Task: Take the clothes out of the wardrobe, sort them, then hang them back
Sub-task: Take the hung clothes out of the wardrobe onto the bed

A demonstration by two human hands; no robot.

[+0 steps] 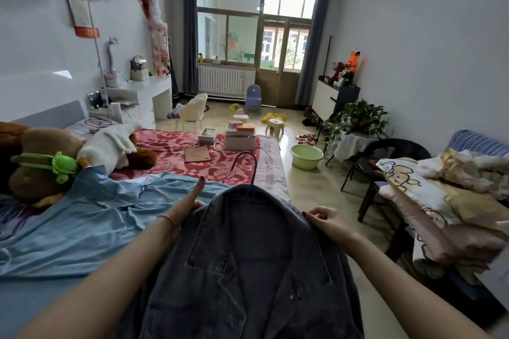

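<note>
A dark grey denim jacket [256, 264] hangs in front of me on a dark wire hanger [249, 168], whose hook rises above the collar. My left hand [187, 206] holds the jacket's left shoulder, thumb pointing up. On the right shoulder seam, my right hand [327, 221] pinches the fabric with curled fingers. A light blue garment [91, 217] lies spread on the bed at the left. The wardrobe is not in view.
The bed [271, 173] carries plush toys [49, 162], boxes [239, 137] and a red patterned blanket. A green basin [306, 156], small stools and a black chair [385, 162] stand on the floor. Piled bedding [451, 201] fills the right side.
</note>
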